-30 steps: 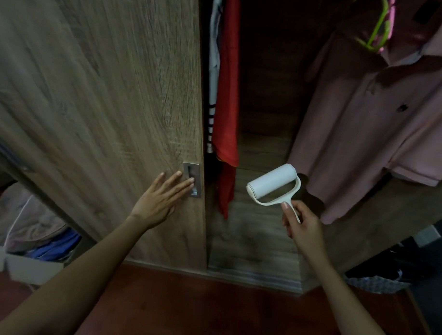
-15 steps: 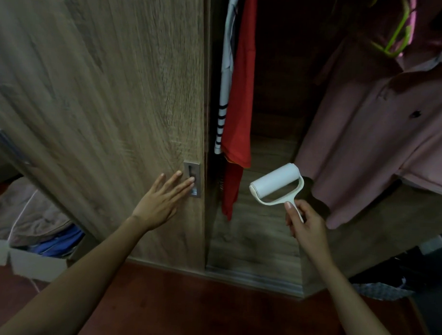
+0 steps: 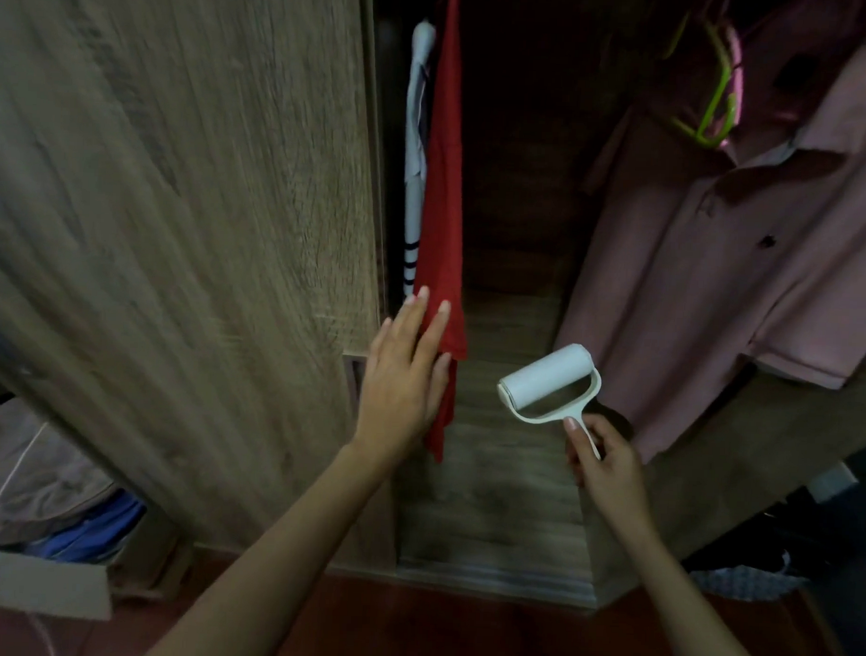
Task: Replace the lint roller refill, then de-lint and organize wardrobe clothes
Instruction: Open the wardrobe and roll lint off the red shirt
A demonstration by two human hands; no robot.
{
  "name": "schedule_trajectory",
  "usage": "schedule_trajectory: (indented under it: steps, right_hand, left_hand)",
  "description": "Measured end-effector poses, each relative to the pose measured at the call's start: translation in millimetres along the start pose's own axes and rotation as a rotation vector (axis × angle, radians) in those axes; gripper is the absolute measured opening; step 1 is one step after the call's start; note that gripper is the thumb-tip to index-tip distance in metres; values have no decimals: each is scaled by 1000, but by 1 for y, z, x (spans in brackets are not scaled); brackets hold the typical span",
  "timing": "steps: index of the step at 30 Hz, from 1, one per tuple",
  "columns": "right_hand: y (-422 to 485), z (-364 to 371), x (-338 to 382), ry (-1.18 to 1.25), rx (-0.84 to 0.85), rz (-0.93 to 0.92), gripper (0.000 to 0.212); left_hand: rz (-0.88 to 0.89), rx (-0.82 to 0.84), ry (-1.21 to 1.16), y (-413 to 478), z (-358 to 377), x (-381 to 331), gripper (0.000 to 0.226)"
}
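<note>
My right hand (image 3: 608, 464) grips the handle of a white lint roller (image 3: 547, 381), held low in the wardrobe opening with its roll pointing up and left. My left hand (image 3: 402, 380) is open with fingers spread, its fingertips against the lower part of a hanging red garment (image 3: 442, 220) at the door's edge. A white garment with dark stripes (image 3: 414, 180) hangs just behind the red one. A pink polo shirt (image 3: 708, 268) hangs at the right on a green hanger (image 3: 713, 107).
The wooden sliding door (image 3: 179, 221) fills the left half, with its recessed metal handle (image 3: 353, 374) partly behind my left hand. A box with folded clothes (image 3: 56, 525) sits on the floor at the lower left. Dark items lie on the floor at the lower right.
My left hand has left the door handle and moved right and up to the red garment. The roller hand has barely moved.
</note>
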State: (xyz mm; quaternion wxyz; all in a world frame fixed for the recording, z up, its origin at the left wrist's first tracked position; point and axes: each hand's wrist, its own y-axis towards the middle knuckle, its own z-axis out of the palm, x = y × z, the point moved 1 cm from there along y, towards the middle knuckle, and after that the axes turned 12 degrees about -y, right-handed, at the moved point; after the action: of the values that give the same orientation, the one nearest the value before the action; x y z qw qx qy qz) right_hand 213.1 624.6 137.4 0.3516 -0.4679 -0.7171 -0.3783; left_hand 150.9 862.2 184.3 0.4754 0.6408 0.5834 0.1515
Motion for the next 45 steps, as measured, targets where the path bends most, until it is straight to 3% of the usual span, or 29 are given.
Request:
schedule_trajectory:
  steps: [6, 11, 15, 20, 26, 32, 39, 45]
  right_hand:
    - [-4, -13, 2, 29, -51, 20, 15]
    - [-3, -22, 1, 44, -86, 13, 16]
    - [-1, -24, -2, 63, -74, 26, 19]
    - [2, -24, 3, 62, -30, -25, 19]
    - [18, -24, 3, 206, 186, 24, 25]
    - [37, -53, 17, 490, 472, 38, 24]
    - [64, -63, 43, 727, 872, 189, 74]
    - [77, -49, 94, 872, 1081, 147, 47]
  left_hand:
    - [-103, -24, 53, 36, 46, -20, 76]
    - [-160, 9, -134, 50, 44, -13, 101]
    - [-112, 21, -173, 44, 30, -10, 88]
    - [-172, -48, -253, 28, 14, -16, 82]
    - [-157, -130, -323, 30, -19, -46, 60]
    - [-283, -191, -331, 29, -46, -57, 62]
    - [-380, -290, -222, 37, -80, -80, 56]
    - [-471, -378, -196, 54, -120, -100, 50]
